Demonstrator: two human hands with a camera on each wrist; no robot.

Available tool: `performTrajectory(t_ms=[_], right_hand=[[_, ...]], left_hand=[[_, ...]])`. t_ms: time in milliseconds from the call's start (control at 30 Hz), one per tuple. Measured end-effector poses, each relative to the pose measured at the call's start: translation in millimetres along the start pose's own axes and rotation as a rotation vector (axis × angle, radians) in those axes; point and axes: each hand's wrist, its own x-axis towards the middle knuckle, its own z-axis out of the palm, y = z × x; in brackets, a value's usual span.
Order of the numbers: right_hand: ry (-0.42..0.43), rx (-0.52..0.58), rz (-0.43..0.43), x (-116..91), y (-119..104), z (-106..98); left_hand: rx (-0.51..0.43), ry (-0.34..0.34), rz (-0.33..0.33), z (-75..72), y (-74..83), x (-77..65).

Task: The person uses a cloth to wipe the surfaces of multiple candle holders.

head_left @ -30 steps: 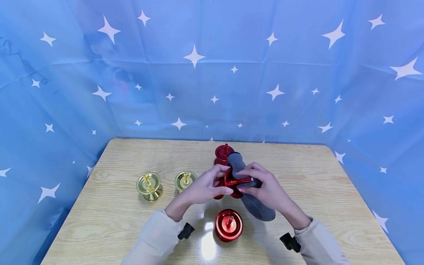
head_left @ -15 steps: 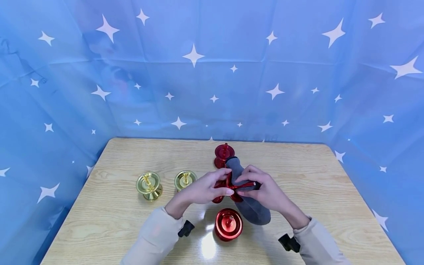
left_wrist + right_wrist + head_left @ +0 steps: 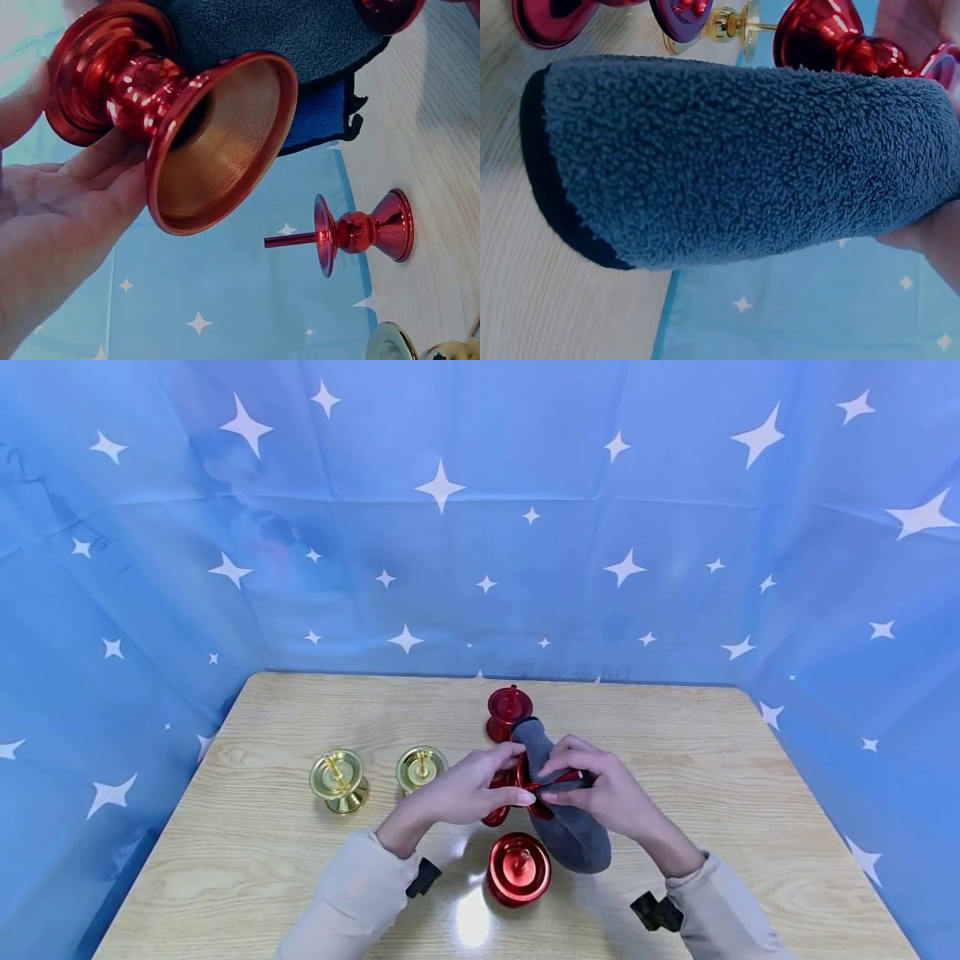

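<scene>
My left hand [image 3: 472, 789] holds a shiny red candle holder [image 3: 146, 97] tipped on its side, its fingers and thumb curled round the dish end. In the left wrist view its hollow, gold-toned base faces the camera. A grey terry cloth [image 3: 742, 165] with black edging is pinched by my right hand [image 3: 603, 785] around the holder's spike. Only the red tip of the spike shows past the fingers in the head view, and the cloth drapes down toward me. A blue underside of the cloth [image 3: 319, 116] shows in the left wrist view.
One red candle holder [image 3: 508, 706] stands at the back and another [image 3: 519, 870] in front of the hands. A third [image 3: 495, 814] is partly hidden behind my left hand. Two gold candle holders [image 3: 337, 781] stand on the left of the wooden table [image 3: 247, 860]. A blue star-patterned curtain [image 3: 480, 552] surrounds it.
The cloth and held candle holder have shifted slightly toward me. Cloth and right fingers now cover most of the spike, which showed plainly a second ago.
</scene>
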Motion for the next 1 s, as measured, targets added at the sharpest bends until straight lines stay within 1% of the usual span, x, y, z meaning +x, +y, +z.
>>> performTrajectory(t_ms=[200,267,333,400,433,567,633,667,733,800,867,933,1000], right_hand=[[-0.009,0.023,0.02,-1.7,-3.0,-4.4],[-0.009,0.018,0.036,-2.4,-4.0,-8.4],[0.007,-0.01,0.05,-2.9,-5.8,-14.1],[0.056,-0.024,0.076,-3.0,-7.8,-20.8],[0.091,-0.02,0.107,-3.0,-9.4,-24.1],[0.285,0.003,0.243,-3.3,-16.0,-32.8],[0.365,0.016,0.291,-2.7,-17.6,-31.6],[0.403,0.009,0.296,-1.8,-17.7,-29.4],[0.465,-0.001,0.31,0.1,-16.8,-23.1],[0.517,-0.007,0.316,2.4,-15.0,-14.4],[0.545,-0.029,0.303,4.0,-13.0,-5.3],[0.527,-0.062,0.25,4.5,-9.8,3.2],[0.478,-0.1,0.168,4.3,-6.4,10.4]], left_hand=[[-0.008,0.006,-0.02,1.4,-2.8,-1.8],[-0.021,0.031,-0.036,1.9,-4.9,-2.2],[-0.043,0.073,-0.051,2.3,-8.0,-2.3],[-0.066,0.13,-0.076,2.2,-11.4,-3.1],[-0.085,0.161,-0.09,2.0,-13.2,-3.5],[-0.223,0.286,-0.12,0.9,-17.6,-4.0],[-0.287,0.345,-0.11,1.4,-17.7,-2.6],[-0.311,0.376,-0.093,2.5,-17.6,-0.8],[-0.313,0.432,-0.066,5.8,-15.7,3.0],[-0.298,0.473,-0.052,9.8,-14.1,7.0],[-0.285,0.495,-0.056,13.8,-11.7,10.0],[-0.264,0.499,-0.072,16.5,-10.1,11.2],[-0.251,0.502,-0.079,18.4,-10.0,11.4]])
